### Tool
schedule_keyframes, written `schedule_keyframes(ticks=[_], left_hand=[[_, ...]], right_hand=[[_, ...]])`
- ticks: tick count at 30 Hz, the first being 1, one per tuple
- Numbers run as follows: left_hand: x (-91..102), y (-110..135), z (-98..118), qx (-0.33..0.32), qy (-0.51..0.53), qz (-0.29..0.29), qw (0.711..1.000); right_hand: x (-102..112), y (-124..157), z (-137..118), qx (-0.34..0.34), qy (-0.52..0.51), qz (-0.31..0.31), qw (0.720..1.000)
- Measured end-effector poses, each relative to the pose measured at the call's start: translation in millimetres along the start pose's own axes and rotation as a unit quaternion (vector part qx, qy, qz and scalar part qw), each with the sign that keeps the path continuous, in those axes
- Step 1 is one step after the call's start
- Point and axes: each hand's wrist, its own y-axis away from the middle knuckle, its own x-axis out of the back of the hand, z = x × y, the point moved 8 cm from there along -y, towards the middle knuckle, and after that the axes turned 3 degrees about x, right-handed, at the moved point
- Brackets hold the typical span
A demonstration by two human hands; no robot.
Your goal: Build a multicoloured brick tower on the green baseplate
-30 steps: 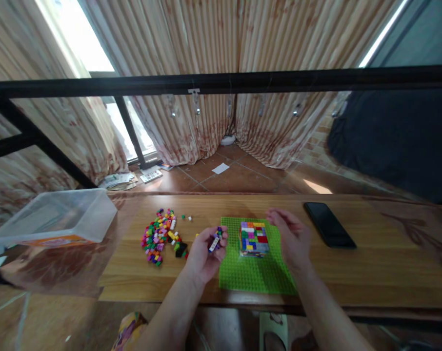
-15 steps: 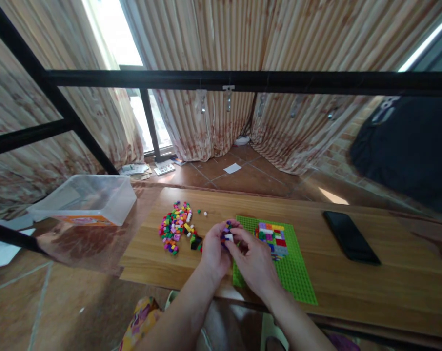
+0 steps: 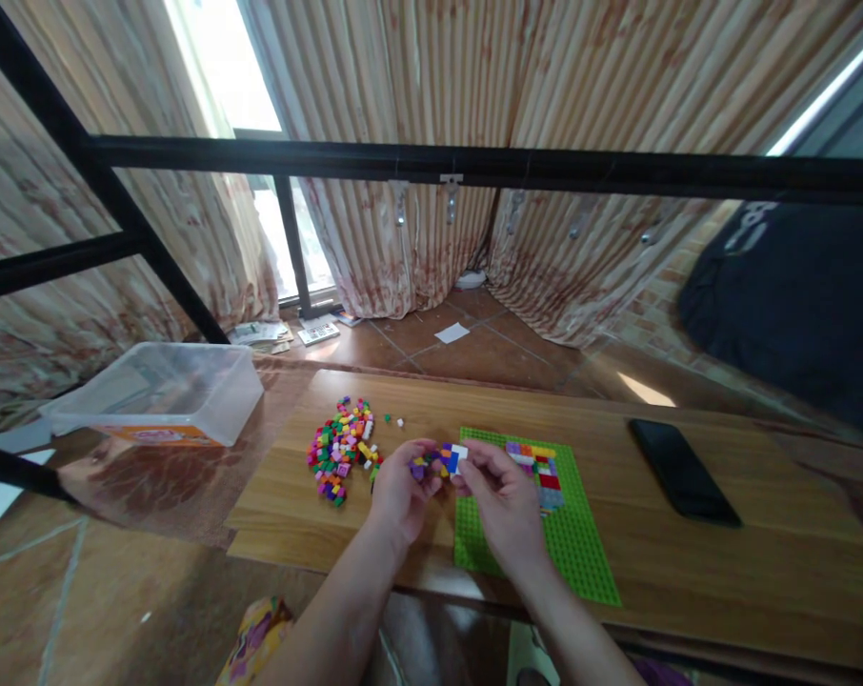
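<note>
My left hand (image 3: 397, 495) is curled around several small toy bricks (image 3: 418, 469), purple and yellow among them. Between the fingertips of my right hand (image 3: 507, 500) is a small cluster of joined bricks (image 3: 457, 461), white and blue, with orange and yellow at its left end. That cluster sits in the gap between my hands, over the left edge of a green baseplate (image 3: 585, 553). A multicoloured brick structure (image 3: 550, 481) stands on the plate, partly hidden behind my right hand. Left of my hands lies a heap of loose bricks (image 3: 340, 448).
All this is on a wooden table (image 3: 417, 405). A black phone (image 3: 683, 472) lies to the right. Two stray bricks are beyond the heap. A clear plastic bin (image 3: 181, 391) stands at the left, and a black metal rail (image 3: 474, 164) crosses ahead.
My hands have moved apart, the left one shifting left. The white and blue cluster, mostly hidden by my fingers before, now shows between them.
</note>
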Motion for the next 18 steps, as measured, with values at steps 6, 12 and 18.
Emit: schedule_keyframes(ticks=[6,12,18], left_hand=[[-16.1,9.7,-6.6,0.006,-0.072,-0.1,0.992],[-21.7,9.1,-2.1,-0.095,-0.16,-0.118,0.976],[-24.7,14.9,-0.2,-0.115,-0.159,-0.097,0.976]], right_hand=[[0.6,-2.5,-4.6,0.002,-0.012,0.011,1.0],[-0.6,-2.1,-3.7,0.01,0.046,-0.011,0.999],[-8.9,1.5,-4.6,0.015,0.122,-0.043,0.992]])
